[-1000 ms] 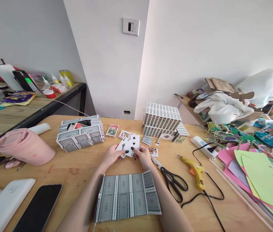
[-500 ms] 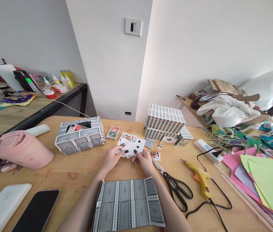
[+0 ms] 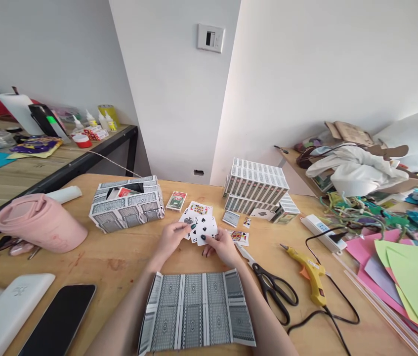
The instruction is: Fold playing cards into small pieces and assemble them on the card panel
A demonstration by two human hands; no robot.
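Note:
A few playing cards [image 3: 203, 226], face up and overlapping, are pinched between my two hands above the table. Spades show on them, an ace and a three among them. My left hand [image 3: 174, 237] grips their left side, thumb on top. At the lower right edge my right hand [image 3: 222, 244] holds them the same way, with some fingers hidden below. Between my forearms lies a folded panel of joined cards [image 3: 196, 311], patterned backs up. A king card [image 3: 199, 207] lies just beyond my hands, and another face card [image 3: 239, 238] lies right of them.
Black-handled scissors [image 3: 273, 287] and a yellow glue gun [image 3: 311, 277] with its cord lie to the right. A card-covered box [image 3: 127, 205] stands back left, stacked card boxes [image 3: 255, 188] back right. A phone [image 3: 61, 321] and a pink roll-shaped item [image 3: 42, 222] are at left.
The held cards have turned and spread slightly, and my right thumb has shifted lower left on them. The whole view has swung a little to the left.

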